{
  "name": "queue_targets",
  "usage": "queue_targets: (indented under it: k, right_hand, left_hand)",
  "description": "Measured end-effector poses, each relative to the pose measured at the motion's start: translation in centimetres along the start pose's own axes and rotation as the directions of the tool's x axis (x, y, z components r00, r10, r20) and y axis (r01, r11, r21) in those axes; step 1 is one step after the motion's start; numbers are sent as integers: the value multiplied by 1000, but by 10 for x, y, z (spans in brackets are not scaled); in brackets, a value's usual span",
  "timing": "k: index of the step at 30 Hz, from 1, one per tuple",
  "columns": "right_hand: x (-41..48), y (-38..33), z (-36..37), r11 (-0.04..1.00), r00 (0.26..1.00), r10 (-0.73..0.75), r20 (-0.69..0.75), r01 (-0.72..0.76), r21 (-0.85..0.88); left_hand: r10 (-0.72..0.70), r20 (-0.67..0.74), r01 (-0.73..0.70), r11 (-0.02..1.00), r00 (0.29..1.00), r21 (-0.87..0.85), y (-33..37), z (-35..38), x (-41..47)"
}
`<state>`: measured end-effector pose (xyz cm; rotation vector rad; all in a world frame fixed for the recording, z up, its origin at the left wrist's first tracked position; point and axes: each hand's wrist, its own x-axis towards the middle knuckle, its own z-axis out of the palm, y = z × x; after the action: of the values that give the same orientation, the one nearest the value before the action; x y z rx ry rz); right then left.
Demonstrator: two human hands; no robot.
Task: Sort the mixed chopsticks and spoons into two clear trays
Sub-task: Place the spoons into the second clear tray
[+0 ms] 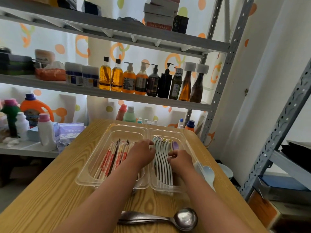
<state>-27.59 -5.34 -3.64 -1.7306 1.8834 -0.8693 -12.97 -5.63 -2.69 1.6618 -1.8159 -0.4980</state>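
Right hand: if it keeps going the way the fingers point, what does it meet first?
The right hand points left across the right tray, fingers already on the row of ceramic spoons. Straight on, it would probably push those first, then meet the left hand. Depth is unclear.

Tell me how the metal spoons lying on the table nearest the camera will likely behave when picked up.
The metal spoons look stiff and probably heavy for their size. Their polished bowls reflect light, so they may be slippery. Several handles seem to lie stacked together on the table, so lifting one could drag or clatter the others. Fragility seems unlikely.
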Motion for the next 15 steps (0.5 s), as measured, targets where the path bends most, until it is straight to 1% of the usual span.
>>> queue_targets:
  k: [3,6,8,10,12,13,15]
  right_hand:
    - [2,1,1,1000,999,0,-43,0,-4]
    - [3,2,2,999,999,19,-45,-17,35]
    - [2,1,2,999,997,20,-77,-18,27]
    - [0,-3,1,999,984,1,-176,7,45]
    - [-3,-9,-6,996,956,-46,-291,65,55]
    - [-6,-12,-11,994,943,-74,-326,97,53]
    - [-11,-15,-24,986,926,-107,-361,144,78]
  left_hand:
    - [10,-4,-10,1000,1000,17,-1,2,1]
    - [30,-13,-29,998,999,60,-2,4,1]
    - [54,-27,-51,994,998,94,-1,6,0]
    - [88,-58,-78,986,994,145,3,6,-1]
    - [153,-107,-121,959,982,257,11,6,-4]
    - [201,-124,-155,939,972,306,16,7,-5]
    - [282,-127,-231,921,951,315,31,8,-11]
